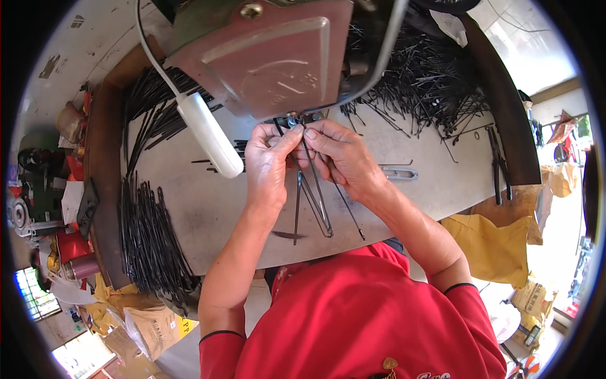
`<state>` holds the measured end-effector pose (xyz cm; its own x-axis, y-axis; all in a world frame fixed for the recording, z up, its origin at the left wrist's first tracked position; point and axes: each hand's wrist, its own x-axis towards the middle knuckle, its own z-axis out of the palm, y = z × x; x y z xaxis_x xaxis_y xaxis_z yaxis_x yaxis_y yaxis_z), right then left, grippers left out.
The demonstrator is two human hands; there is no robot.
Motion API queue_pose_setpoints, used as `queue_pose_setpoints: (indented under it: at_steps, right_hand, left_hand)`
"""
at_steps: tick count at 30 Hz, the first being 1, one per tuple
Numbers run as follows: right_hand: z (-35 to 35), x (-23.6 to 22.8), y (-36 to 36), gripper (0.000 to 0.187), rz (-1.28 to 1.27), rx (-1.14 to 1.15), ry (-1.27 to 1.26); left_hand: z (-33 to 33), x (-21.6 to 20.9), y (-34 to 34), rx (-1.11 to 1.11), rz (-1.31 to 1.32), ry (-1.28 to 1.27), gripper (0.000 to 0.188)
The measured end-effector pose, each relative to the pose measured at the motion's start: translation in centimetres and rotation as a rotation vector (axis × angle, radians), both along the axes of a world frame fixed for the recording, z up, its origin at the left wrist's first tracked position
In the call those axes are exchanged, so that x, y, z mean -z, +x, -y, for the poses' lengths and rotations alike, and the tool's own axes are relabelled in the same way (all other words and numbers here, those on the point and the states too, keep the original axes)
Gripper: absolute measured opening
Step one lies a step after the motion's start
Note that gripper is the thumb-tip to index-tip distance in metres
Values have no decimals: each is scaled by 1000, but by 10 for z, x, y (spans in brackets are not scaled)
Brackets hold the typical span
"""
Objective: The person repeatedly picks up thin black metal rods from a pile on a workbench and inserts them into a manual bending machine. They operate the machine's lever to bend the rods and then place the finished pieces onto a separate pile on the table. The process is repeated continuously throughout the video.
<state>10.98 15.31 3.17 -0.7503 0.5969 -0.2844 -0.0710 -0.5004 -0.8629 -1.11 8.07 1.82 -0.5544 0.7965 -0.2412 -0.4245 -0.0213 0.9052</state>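
My left hand [268, 158] and my right hand [347, 156] meet just below the front of a machine with a reddish-brown cover [271, 60]. Thin black metal rods [314, 183] hang down from between my fingers, some bent into a narrow loop at the low end. Both hands are closed, thumbs and forefingers pinching the rods' upper ends by a small metal fitting [293, 120] under the machine. My fingers partly hide the rod tops, so I cannot tell which rod each hand grips.
A white lamp [211, 136] on a bent stalk hangs left of my hands. Black rods lie in bundles [148, 234] at the table's left and in a big heap [423, 82] at the far right. Pliers [499, 164] rest by the right edge; a slotted metal piece [401, 173] lies nearer.
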Motion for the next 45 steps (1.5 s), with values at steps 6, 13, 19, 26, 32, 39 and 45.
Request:
queue_pose_setpoints:
  at_steps: [6,13,19,26,32,39,45]
  right_hand:
    - [25,-8,-8,18,44,91,114]
    - [-9,26,38,20,492,140,1162]
    - [-64,25,51,21,984,111,1450]
    - [-55,-3,67,18,819,-101,683]
    - [-24,5,92,31,227,-69,-10]
    - [3,-13,101,27,125,-48,102]
    - [11,-9,88,23,232,121,514]
  left_hand:
    - [13,-7,-6,-5,-30,0,22]
    - [118,-66,-64,-161,-481,-443,20]
    - [219,-35,-161,-160,-864,-753,27]
    - [167,-30,-105,-208,-1217,-577,34]
    - [72,-3,-21,147,-1510,-196,19]
    - [71,11,-6,200,-1615,-130,18]
    - [70,16,-6,148,-1670,-117,16]
